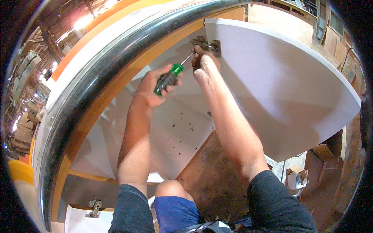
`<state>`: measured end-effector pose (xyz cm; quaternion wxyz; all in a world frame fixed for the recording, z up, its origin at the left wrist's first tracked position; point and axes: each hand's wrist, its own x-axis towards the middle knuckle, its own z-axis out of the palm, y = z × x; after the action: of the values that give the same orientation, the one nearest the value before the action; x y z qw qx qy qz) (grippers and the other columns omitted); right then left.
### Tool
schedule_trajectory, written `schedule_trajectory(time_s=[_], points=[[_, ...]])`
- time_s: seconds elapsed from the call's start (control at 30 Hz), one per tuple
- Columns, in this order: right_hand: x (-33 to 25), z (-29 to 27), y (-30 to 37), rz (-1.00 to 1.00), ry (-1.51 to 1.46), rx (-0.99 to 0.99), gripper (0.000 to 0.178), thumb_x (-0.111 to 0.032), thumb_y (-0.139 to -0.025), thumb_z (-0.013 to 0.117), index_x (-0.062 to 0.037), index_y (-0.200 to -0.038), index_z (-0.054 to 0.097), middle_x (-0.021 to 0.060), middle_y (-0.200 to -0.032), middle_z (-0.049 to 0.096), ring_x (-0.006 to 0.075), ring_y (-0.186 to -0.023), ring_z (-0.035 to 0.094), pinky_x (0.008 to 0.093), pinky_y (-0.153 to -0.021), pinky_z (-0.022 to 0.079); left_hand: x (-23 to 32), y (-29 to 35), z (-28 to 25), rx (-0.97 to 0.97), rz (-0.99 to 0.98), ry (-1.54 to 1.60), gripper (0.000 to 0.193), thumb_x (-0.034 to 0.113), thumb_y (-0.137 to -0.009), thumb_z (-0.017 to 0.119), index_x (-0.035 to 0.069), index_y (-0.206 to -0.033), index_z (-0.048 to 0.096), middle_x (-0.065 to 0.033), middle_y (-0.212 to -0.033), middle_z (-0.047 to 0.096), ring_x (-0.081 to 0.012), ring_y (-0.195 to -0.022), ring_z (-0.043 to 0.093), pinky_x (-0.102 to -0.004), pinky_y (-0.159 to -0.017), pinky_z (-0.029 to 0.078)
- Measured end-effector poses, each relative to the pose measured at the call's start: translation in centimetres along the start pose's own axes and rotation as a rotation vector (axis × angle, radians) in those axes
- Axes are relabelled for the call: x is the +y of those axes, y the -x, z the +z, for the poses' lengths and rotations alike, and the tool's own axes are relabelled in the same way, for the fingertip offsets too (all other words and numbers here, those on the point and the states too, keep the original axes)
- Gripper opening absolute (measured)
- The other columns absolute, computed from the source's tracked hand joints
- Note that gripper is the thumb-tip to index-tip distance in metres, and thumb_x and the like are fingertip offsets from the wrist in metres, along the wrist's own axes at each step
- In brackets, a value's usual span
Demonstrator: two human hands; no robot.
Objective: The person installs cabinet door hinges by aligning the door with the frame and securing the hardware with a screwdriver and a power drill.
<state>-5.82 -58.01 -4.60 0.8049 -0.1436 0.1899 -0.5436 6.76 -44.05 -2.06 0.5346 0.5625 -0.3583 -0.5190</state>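
My left hand (154,86) is wrapped round the handle of a screwdriver (167,81) with a green and black grip. Its metal shaft slants up and right toward a hinge (201,40) inside the cabinet. Close by the shaft's tip, my right hand (206,62) is closed at the hinge; its fingers are partly hidden, and what they pinch is too small to make out. A white cabinet door (279,85) stands swung out to the right, with a metal hinge plate (217,48) on its edge.
The cabinet's dark, rounded front edge (97,75) curves along the left. Dark crumbs lie on the white inner panel (167,120). Another hinge (94,207) sits on a white panel at lower left. A small open carton (297,176) stands on the right.
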Motion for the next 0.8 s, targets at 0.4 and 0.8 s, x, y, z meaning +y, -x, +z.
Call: schedule_trajectory(time_s=[0.4,0.8], points=[[0.8,0.1,-0.3,0.026,-0.116,0.028,0.002,-0.005,-0.097,0.063,-0.0051,-0.099,0.064,0.0071,-0.083,0.070,0.0078,-0.058,0.054,0.0252,-0.048,0.047,-0.2,1.3,1.7,0.122,0.112,-0.216,0.039,0.026,-0.096,0.067,-0.003,-0.122,0.064,-0.0119,-0.084,0.066,-0.0139,-0.056,0.056,-0.0276,-0.045,0.047],[-3.9,-3.8,9.9,-0.168,0.947,-0.252,0.023,-0.015,-0.097,0.064,-0.0031,-0.115,0.072,0.0083,-0.095,0.073,0.0147,-0.080,0.067,0.0270,-0.070,0.055,-4.5,1.9,4.1,0.845,0.983,-1.573,0.039,0.019,-0.082,0.076,0.011,-0.119,0.070,-0.0065,-0.104,0.064,-0.0295,-0.088,0.069,-0.0429,-0.075,0.056]])
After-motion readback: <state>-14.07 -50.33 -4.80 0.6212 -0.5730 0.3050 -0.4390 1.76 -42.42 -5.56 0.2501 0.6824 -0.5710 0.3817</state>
